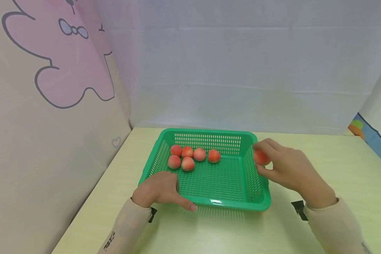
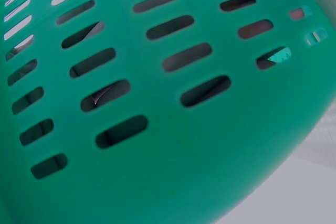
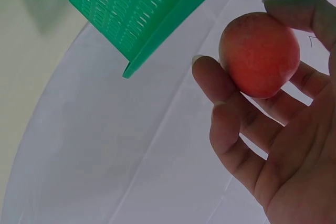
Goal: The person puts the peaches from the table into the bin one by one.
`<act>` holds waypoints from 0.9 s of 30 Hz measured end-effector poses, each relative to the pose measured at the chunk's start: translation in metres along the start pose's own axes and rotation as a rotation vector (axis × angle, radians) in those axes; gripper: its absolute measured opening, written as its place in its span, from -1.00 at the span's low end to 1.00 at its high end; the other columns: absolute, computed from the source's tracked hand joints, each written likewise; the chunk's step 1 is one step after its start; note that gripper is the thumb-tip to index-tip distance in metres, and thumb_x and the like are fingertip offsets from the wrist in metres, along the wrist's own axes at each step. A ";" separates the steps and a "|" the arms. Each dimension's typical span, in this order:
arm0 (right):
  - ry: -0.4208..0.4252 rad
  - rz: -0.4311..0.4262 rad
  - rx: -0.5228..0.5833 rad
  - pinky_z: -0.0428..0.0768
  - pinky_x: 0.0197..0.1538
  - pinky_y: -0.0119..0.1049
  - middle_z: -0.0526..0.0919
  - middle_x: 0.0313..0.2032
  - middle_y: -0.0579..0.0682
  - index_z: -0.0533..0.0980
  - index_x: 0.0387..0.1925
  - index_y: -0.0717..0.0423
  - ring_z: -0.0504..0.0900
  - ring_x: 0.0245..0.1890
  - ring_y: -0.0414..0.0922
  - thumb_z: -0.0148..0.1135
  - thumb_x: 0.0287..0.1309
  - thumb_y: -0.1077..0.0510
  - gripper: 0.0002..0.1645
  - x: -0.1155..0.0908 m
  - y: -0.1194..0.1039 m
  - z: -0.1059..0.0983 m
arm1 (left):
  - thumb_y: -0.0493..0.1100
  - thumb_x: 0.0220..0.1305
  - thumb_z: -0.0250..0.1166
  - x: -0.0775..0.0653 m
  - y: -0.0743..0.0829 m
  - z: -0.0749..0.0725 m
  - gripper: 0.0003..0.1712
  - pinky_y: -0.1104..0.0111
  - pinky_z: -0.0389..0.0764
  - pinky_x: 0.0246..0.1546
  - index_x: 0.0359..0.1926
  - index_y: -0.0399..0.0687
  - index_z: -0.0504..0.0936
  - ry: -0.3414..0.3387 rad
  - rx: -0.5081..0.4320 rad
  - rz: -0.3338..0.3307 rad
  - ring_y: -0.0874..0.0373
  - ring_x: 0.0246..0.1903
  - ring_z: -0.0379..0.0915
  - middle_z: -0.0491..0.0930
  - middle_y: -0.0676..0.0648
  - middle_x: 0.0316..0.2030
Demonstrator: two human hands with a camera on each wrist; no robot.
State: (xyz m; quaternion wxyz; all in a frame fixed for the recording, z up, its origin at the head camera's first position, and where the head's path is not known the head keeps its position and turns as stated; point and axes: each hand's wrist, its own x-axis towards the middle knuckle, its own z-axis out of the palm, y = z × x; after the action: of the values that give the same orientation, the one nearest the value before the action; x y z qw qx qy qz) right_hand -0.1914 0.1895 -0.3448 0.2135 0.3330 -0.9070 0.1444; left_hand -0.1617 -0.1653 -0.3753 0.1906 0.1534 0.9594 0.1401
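My right hand pinches a red peach between thumb and fingertips, at the right rim of a green slotted plastic basket. In the right wrist view the peach is held apart from the basket's rim. Over the basket's front left corner, my left hand holds the rim, its thumb outside along the front and its fingers inside, partly hidden. Several peaches lie in the basket's back left part. The left wrist view is filled by the basket's slotted wall.
The basket stands on a pale yellow table. White sheeting hangs behind it, and a sheet with a pink cartoon animal hangs at the left. Black tape marks lie near the front of the table.
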 end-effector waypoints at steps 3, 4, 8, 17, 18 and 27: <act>-0.005 0.000 0.006 0.35 -0.65 -0.36 0.51 -0.21 -0.21 0.42 -0.07 -0.05 0.43 -0.55 -0.30 0.27 -0.03 0.09 -0.58 0.000 -0.001 0.001 | 0.74 -0.53 0.22 0.000 0.000 0.000 -0.21 0.36 0.17 -0.68 -0.60 0.19 0.48 -0.002 -0.004 0.002 0.26 -0.70 0.11 0.15 0.18 -0.75; -0.008 0.000 0.006 0.35 -0.65 -0.36 0.52 -0.21 -0.22 0.42 -0.07 -0.05 0.43 -0.55 -0.31 0.27 -0.03 0.09 -0.59 0.001 -0.001 0.001 | 0.74 -0.52 0.22 0.000 0.000 0.000 -0.22 0.36 0.19 -0.67 -0.58 0.21 0.49 -0.003 -0.006 0.002 0.25 -0.69 0.13 0.17 0.18 -0.75; -0.012 -0.001 0.007 0.35 -0.65 -0.37 0.52 -0.25 -0.23 0.42 -0.09 -0.05 0.42 -0.55 -0.31 0.28 -0.02 0.08 -0.60 0.001 -0.002 0.001 | 0.73 -0.51 0.22 0.000 0.000 -0.001 -0.24 0.35 0.22 -0.65 -0.54 0.25 0.51 -0.005 -0.006 0.008 0.25 -0.67 0.17 0.22 0.18 -0.73; -0.028 0.003 -0.002 0.43 -0.59 -0.32 0.53 -0.30 -0.24 0.43 -0.10 -0.06 0.47 -0.43 -0.27 0.36 -0.02 0.01 -0.57 0.001 -0.003 0.001 | 0.74 -0.52 0.21 -0.001 0.001 -0.002 -0.18 0.36 0.14 -0.69 -0.62 0.14 0.46 0.001 0.006 0.005 0.26 -0.71 0.09 0.12 0.18 -0.76; -0.032 0.004 -0.001 0.44 -0.58 -0.32 0.53 -0.30 -0.23 0.43 -0.10 -0.06 0.47 -0.42 -0.27 0.37 -0.02 0.00 -0.56 0.001 -0.003 0.001 | 0.74 -0.53 0.21 -0.001 0.001 -0.002 -0.18 0.36 0.14 -0.69 -0.63 0.12 0.45 0.001 0.007 0.004 0.26 -0.72 0.09 0.11 0.18 -0.76; -0.047 0.009 0.000 0.44 -0.57 -0.30 0.53 -0.31 -0.22 0.43 -0.09 -0.08 0.47 -0.38 -0.26 0.39 -0.01 -0.03 -0.55 0.001 -0.003 0.001 | 0.75 -0.53 0.21 0.000 0.001 -0.001 -0.20 0.35 0.18 -0.67 -0.60 0.18 0.47 -0.008 0.015 -0.001 0.25 -0.70 0.13 0.16 0.17 -0.75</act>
State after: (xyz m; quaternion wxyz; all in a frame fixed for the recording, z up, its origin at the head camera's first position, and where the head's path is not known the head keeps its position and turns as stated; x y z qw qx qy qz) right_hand -0.1901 0.1861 -0.3451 0.1916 0.3322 -0.9132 0.1376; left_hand -0.1619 -0.1646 -0.3737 0.1932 0.1548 0.9598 0.1323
